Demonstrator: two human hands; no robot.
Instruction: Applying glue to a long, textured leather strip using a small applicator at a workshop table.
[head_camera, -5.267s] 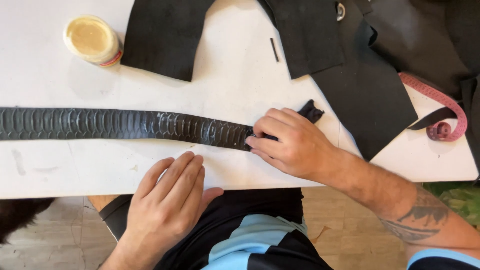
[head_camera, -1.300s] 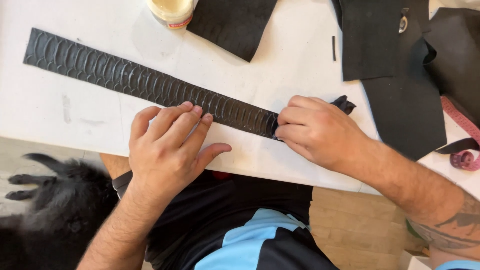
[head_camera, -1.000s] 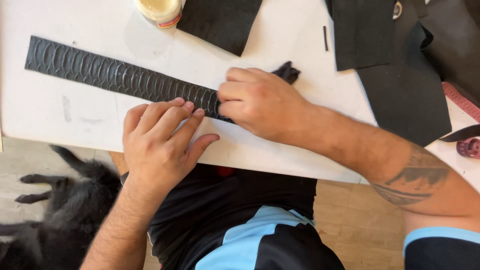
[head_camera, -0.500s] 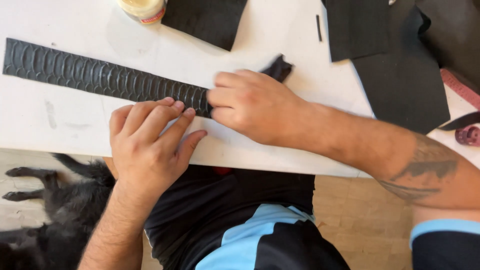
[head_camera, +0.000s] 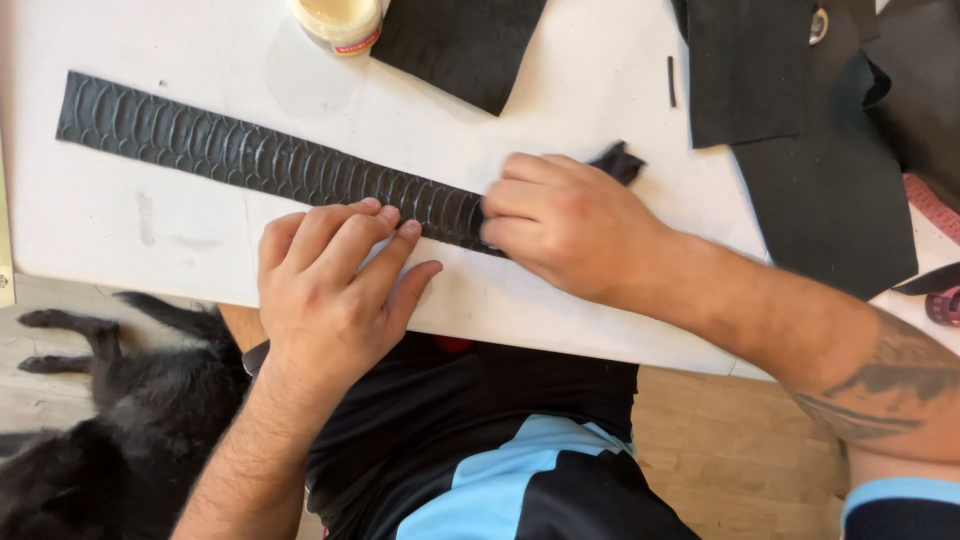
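Left hand (head_camera: 335, 290) is laid flat on the white table (head_camera: 560, 110), fingers together and stretched out, tips pressing the near edge of the black scaly strap (head_camera: 250, 160). Right hand (head_camera: 575, 225) is curled tight around a scrap of dark cloth (head_camera: 620, 162), pushing it down onto the strap just right of the left fingertips. The strap runs off diagonally toward the far left, past a jar (head_camera: 340, 22).

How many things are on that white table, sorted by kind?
Scaled leather strip: 1
Black sheets: 3 that I can separate
Jar: 1
Black rag under the right hand: 1
Pink tape measure: 1
Total: 7
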